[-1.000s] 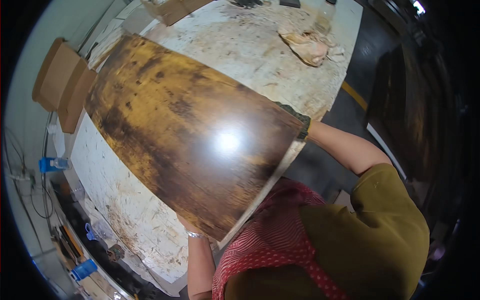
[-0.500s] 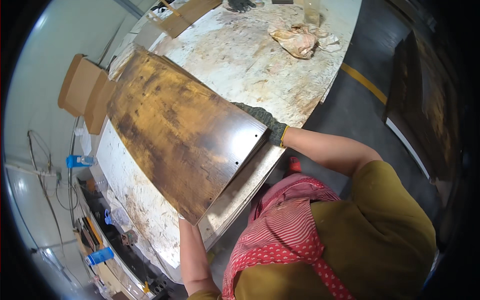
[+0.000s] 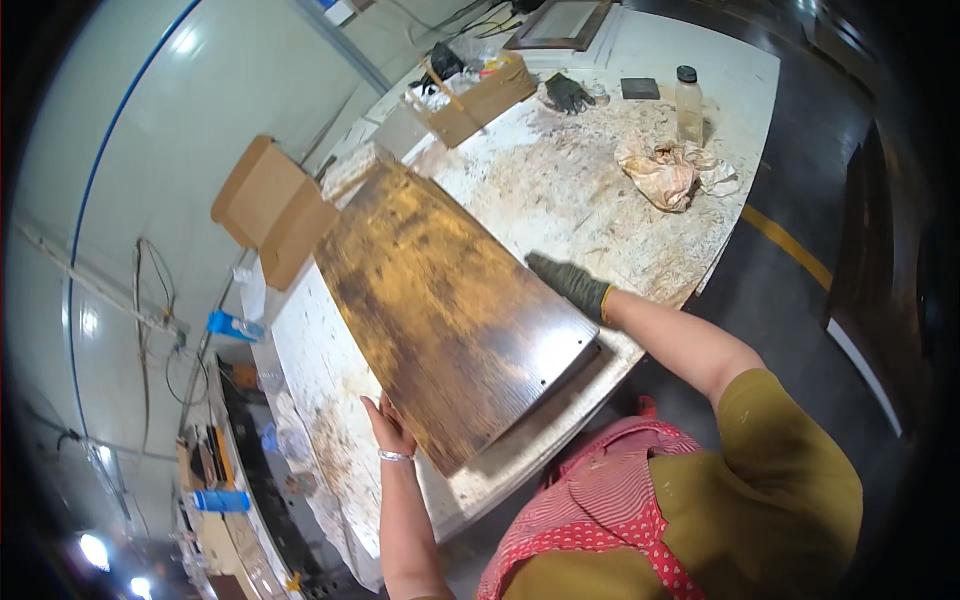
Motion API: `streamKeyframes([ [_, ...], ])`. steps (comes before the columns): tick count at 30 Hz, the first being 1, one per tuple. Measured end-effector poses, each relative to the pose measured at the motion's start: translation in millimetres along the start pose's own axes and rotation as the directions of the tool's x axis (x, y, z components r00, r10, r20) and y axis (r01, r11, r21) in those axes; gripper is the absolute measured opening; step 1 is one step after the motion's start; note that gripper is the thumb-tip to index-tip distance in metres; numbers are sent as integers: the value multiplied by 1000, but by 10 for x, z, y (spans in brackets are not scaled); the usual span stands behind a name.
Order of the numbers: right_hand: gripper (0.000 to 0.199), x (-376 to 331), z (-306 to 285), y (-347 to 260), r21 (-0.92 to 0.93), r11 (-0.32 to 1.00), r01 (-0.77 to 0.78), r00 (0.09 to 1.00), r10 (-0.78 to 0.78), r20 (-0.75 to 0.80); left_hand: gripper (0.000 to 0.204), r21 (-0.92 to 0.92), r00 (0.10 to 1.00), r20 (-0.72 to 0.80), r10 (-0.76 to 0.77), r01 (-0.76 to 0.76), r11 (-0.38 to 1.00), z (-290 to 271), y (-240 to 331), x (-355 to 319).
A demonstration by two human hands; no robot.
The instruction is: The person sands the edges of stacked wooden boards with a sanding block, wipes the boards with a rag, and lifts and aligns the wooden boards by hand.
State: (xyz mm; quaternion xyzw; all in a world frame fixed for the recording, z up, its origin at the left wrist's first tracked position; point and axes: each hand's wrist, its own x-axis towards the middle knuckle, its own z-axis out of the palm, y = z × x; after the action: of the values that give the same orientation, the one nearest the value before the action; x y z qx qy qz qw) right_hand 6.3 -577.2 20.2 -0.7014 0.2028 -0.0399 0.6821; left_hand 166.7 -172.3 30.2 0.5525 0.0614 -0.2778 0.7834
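Note:
A long wood-grain board (image 3: 440, 310), mottled golden and dark brown with small dark holes near its near-right corner, lies at a slant on the white table. The edges of at least one more board show beneath it, like a stack. Against the board's left long edge, close to its near corner, is my bare left hand (image 3: 390, 425), thumb apart and some fingers partly hidden by the edge. My right hand (image 3: 570, 285), in a dark green knit glove, rests along the opposite long edge with its fingers stretched out. Neither hand is wrapped round anything visible.
The stained white table (image 3: 510, 190) carries a crumpled cloth (image 3: 665, 178), a clear bottle (image 3: 688, 108), a dark glove (image 3: 570, 93), a dark block (image 3: 640, 89) and cardboard boxes (image 3: 475, 105). Dark panels (image 3: 865, 270) stand on the right. Bottles lie on a lower-left shelf (image 3: 220, 501).
The view has shifted, so the scene sits further right and lower. My left hand, earlier mostly hidden under the board's near corner, now shows beside its left edge. My right hand stays along the right edge.

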Motion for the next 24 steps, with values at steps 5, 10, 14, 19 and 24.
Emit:
streamKeyframes([
  [5, 54, 14, 65, 218, -349, 895, 279, 960, -250, 126, 80, 167, 1000, 6, 7, -8, 986, 105, 74, 616],
  [10, 52, 420, -44, 19, -376, 900, 222, 975, -211, 70, 76, 347, 992, 124, 34, -76, 935, 294, 261, 1247],
  [14, 56, 1192, 82, -144, -497, 803, 330, 936, -347, 61, 77, 324, 995, 95, 33, -62, 944, 583, 500, 1706],
  [19, 60, 1810, 269, -42, -477, 872, 113, 976, -187, -110, 78, 304, 998, 54, 44, -59, 951, 764, 621, 2023],
  [24, 54, 1839, 228, 14, -507, 848, 151, 974, -216, -71, 79, 278, 999, 15, 45, -47, 960, 699, 672, 2029],
])
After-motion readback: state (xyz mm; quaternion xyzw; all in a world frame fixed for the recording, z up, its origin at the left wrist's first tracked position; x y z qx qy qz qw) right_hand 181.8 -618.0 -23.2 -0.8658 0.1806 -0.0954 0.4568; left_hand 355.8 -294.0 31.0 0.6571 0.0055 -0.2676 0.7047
